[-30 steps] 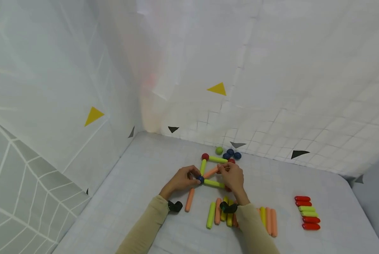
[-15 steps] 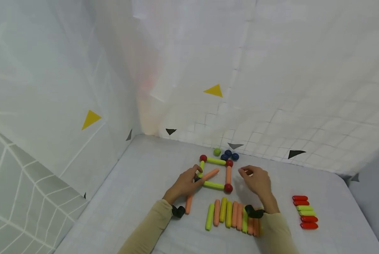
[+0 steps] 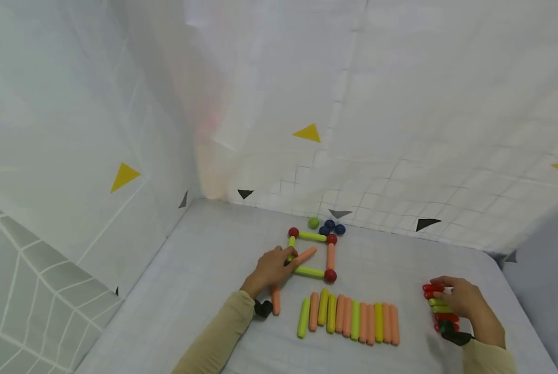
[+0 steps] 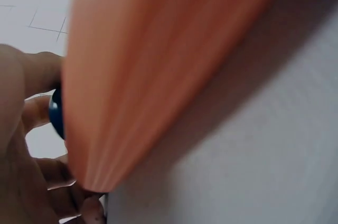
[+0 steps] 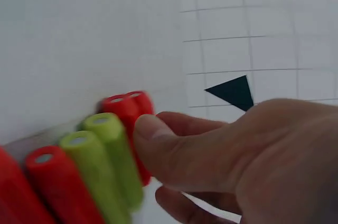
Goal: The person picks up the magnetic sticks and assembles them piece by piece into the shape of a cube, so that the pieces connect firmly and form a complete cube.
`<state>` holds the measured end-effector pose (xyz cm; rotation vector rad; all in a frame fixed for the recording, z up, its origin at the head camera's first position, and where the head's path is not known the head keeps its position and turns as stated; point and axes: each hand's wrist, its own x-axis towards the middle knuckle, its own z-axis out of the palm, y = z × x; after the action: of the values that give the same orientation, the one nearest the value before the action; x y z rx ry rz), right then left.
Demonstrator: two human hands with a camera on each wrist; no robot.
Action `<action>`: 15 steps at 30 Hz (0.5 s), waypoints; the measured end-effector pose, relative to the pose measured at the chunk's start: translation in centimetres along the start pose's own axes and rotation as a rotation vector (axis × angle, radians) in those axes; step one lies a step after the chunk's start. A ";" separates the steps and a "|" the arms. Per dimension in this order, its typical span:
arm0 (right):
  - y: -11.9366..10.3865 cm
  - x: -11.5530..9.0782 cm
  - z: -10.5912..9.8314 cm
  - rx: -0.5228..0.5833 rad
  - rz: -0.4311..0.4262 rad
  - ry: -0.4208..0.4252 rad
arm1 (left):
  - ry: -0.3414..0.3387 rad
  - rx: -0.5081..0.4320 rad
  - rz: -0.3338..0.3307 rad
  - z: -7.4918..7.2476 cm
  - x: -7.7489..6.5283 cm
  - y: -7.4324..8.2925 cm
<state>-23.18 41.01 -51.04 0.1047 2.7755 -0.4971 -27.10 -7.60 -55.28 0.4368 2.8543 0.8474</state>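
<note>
- On the table [image 3: 222, 249], a four-sided frame [image 3: 310, 272] is lying in front of the person and looking complete: three yellow-green rods [image 3: 312, 236] and one orange side rod [image 3: 331, 256] are linking three red balls [image 3: 331, 239] and a blue corner ball [image 4: 56, 114].
- From the blue corner, a slanting orange rod [image 3: 308, 253] is pointing across the frame's inside; its far end is meeting no ball, so that branch is seeming unfinished.
- The left hand [image 3: 275, 264] is gripping the blue corner ball, hiding most of that joint.
- Another orange rod [image 3: 276, 301] is lying by the left wrist; the hand is covering its upper end, so whether it is joining the corner cannot be told.
- The right hand [image 3: 464, 297] is curving thumb and fingers about the far red rods [image 5: 122, 109] of a short row [image 5: 90, 163] well to the right; whether it is gripping one cannot be told.
- Much is waiting unjoined: a long row of rods [image 3: 355, 320] is lying nearer the person, and a green ball [image 3: 313, 223] and three blue balls [image 3: 340, 229] are sitting behind the frame.
</note>
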 end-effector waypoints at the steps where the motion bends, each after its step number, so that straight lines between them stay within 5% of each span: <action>1: 0.2 0.1 0.2 0.022 0.011 -0.009 | -0.003 0.006 -0.003 0.0 0.0 0.0; 15: 2.4 1.8 1.2 0.114 -0.013 0.013 | -0.032 0.055 -0.011 0.0 0.9 0.1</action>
<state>-24.21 42.84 -53.51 0.1169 2.7610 -0.6601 -27.89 -7.19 -55.28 0.4367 2.8540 0.7548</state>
